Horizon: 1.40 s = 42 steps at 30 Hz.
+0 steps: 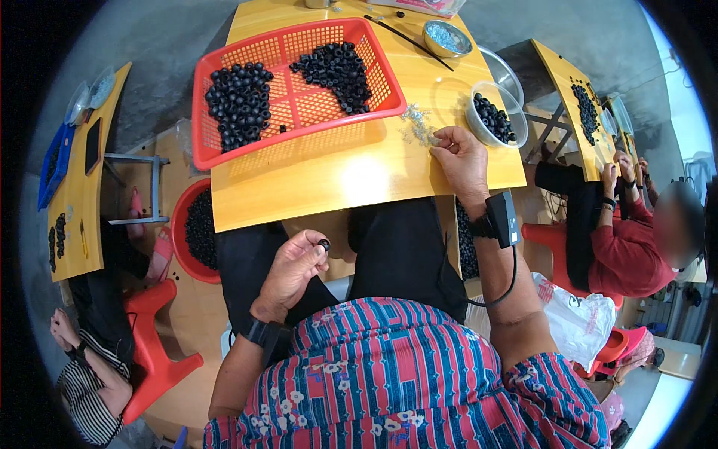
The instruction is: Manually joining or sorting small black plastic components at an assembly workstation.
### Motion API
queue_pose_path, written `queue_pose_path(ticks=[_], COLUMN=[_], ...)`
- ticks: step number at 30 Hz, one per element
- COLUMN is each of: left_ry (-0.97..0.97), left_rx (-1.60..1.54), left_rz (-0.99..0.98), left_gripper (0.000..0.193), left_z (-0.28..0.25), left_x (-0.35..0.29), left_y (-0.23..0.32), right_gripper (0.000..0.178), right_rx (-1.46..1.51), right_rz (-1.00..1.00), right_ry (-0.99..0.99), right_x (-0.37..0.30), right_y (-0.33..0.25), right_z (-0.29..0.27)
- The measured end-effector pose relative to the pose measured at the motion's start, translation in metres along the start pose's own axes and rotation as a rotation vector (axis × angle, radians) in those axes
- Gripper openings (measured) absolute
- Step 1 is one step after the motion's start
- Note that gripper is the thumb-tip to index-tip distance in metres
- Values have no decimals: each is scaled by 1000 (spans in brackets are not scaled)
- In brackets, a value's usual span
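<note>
My left hand [295,271] is closed above my lap, pinching a small black ring-shaped part [324,245] between thumb and fingertips. On the table's right side, my right hand [462,163] has its thumb and forefinger pressed together beside a loose scatter of tiny clear pieces [416,126]. Whatever is in that pinch is too small to make out. Just beyond the right hand stands a clear plastic bowl [521,129] holding more black parts [491,118]. A red plastic basket [299,127] lies further left, with two heaps of black parts [238,103] inside.
A metal bowl of clear pieces [447,37] and a thin black rod [407,43] lie at the table's [292,202] far side. Below its left edge sits a red tub [183,217] of black parts. People work at side tables; one wears a red top [632,254].
</note>
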<state>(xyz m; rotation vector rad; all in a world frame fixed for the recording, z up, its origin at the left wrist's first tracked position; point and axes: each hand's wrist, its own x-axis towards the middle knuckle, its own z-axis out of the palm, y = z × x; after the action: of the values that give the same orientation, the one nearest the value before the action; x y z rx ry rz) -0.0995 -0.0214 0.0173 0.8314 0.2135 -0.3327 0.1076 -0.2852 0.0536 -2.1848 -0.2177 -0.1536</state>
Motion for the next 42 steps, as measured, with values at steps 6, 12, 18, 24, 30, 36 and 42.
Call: queue_pose_path(ticks=[6,12,18,24,30,36,42], left_ry=[15,25,8,12,7,27,40], left_rx=[19,3,-10,-12,-25,-15,3], left_rz=[-15,-16,-12,-8,1,-5,-8], left_gripper=[13,13,13,13,13,12,10], left_z=[3,4,2,1,1,-1,3], left_x=[-1,-1,0,0,-3,-3,-2], left_y=[2,0,-1,-1,-2,-2,-1], right_gripper=[26,28,25,17,10,6,7], right_rx=[-15,-57,-118,-232,-279,-282,-218], right_rz=[-158,-237,-180,-157,-211,-289,-346], right_ry=[-24,-96,-94,-79,-43,-16,34], right_x=[-13,-17,-13,-14,-21,-24,-29], right_y=[-20,-33,-40,-46,-46,-40,-37], right_z=[4,21,31,35,38,38,34])
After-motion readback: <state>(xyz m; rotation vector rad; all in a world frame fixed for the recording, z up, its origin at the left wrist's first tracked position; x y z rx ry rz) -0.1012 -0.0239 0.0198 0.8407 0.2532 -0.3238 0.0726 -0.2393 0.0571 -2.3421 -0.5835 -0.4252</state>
